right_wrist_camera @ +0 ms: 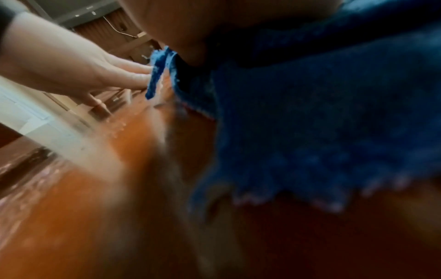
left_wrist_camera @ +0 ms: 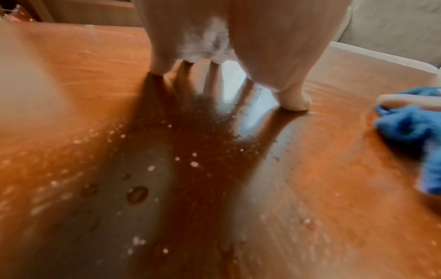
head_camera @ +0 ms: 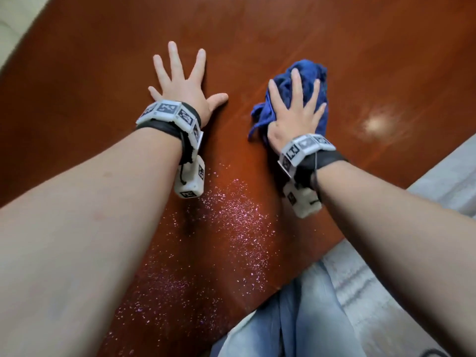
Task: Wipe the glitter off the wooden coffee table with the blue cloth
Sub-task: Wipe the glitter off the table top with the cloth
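The crumpled blue cloth (head_camera: 313,81) lies on the reddish wooden coffee table (head_camera: 103,73), right of centre. My right hand (head_camera: 296,109) presses flat on top of it with fingers spread; the cloth (right_wrist_camera: 310,122) fills the blurred right wrist view. My left hand (head_camera: 180,81) rests flat on the bare wood to the cloth's left, fingers splayed, holding nothing. Pinkish glitter (head_camera: 231,217) is scattered on the table nearer to me, between my forearms, and reaches toward the near edge. In the left wrist view glitter (left_wrist_camera: 186,160) speckles the wood under my left hand (left_wrist_camera: 226,56), with the cloth (left_wrist_camera: 410,128) at right.
The table's near edge (head_camera: 296,279) runs diagonally at lower right, with my light blue jeans (head_camera: 296,318) and a pale striped rug or cushion (head_camera: 425,215) beyond it. A bright light reflection (head_camera: 376,122) shines on the wood right of the cloth.
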A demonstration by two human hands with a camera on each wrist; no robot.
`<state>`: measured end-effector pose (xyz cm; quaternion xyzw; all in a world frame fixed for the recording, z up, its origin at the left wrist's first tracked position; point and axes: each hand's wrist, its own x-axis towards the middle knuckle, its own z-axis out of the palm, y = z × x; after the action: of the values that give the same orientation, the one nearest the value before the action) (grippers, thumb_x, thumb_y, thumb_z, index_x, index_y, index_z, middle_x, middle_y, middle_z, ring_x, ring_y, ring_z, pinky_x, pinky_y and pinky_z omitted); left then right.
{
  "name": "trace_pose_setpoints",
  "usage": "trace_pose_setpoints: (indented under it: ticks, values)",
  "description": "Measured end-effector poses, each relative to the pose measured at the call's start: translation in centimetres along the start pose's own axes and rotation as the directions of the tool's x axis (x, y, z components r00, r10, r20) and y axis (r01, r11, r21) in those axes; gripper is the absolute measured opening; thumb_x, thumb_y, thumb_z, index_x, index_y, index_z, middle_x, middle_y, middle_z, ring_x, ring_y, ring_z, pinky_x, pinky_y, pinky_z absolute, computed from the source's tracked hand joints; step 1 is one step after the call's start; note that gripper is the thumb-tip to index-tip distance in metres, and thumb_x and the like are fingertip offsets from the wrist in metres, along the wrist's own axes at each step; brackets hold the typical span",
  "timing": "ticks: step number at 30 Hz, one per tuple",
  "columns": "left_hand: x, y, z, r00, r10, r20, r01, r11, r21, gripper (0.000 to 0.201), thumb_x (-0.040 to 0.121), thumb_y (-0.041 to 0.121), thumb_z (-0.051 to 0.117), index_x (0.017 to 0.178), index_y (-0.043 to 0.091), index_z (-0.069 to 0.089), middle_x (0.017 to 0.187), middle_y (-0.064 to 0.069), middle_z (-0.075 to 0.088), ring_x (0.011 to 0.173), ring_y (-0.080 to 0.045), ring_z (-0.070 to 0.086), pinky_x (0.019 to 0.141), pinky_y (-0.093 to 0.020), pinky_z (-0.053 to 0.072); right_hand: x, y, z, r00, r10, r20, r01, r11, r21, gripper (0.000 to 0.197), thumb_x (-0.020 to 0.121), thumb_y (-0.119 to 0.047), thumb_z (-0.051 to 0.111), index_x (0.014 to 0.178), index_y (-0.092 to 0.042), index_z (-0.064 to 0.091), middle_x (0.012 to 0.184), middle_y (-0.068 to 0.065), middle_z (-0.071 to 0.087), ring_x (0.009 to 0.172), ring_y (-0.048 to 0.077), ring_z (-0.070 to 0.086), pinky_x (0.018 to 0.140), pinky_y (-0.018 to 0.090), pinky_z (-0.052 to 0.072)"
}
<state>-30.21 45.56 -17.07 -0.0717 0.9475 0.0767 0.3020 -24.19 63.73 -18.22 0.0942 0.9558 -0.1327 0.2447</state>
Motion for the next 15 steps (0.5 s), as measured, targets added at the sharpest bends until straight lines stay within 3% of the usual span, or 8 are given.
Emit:
trace_pose_setpoints:
  ticks: [8, 12, 15]
  values:
    - [0.0, -5.0, -0.4, 0.996, -0.088, -0.026, 0.086, 0.993, -0.077, 0.084, 0.085, 0.064, 0.054, 0.151, 0.043, 0.006, 0.161, 0.000, -0.018, 0.147, -0.028, -0.013, 0.112, -0.063, 0.013, 0.8, -6.1, 1.2, 0.981, -0.193, 0.008, 0.193, 0.978, -0.080, 0.083, 0.074, -0.017, 0.047, 0.146, -0.043, 0.016, 0.158, -0.004, -0.008, 0.141, 0.040, -0.015, 0.110, 0.062, -0.003]
    - [-0.2, -8.1, -0.5, 0.988, -0.147, -0.044, 0.141, 0.983, -0.121, 0.083, 0.085, 0.064, 0.054, 0.151, 0.044, 0.008, 0.161, 0.002, -0.016, 0.148, -0.029, -0.012, 0.111, -0.065, 0.015, -5.3, -8.5, 4.8, 0.876, -0.454, 0.163, 0.472, 0.877, -0.091, 0.082, 0.073, -0.023, 0.054, 0.146, -0.039, 0.020, 0.159, -0.004, -0.005, 0.141, 0.040, -0.014, 0.109, 0.063, -0.002]
    - [-0.8, -9.7, -0.5, 0.982, -0.189, -0.019, 0.184, 0.972, -0.144, 0.083, 0.086, 0.064, 0.054, 0.151, 0.044, 0.006, 0.161, 0.001, -0.018, 0.147, -0.029, -0.013, 0.111, -0.065, 0.014, -9.3, -5.2, 5.9, 0.830, -0.474, 0.294, 0.528, 0.838, -0.137, 0.078, 0.076, -0.026, 0.051, 0.147, -0.036, 0.020, 0.159, -0.004, -0.003, 0.142, 0.038, -0.012, 0.110, 0.061, 0.002]
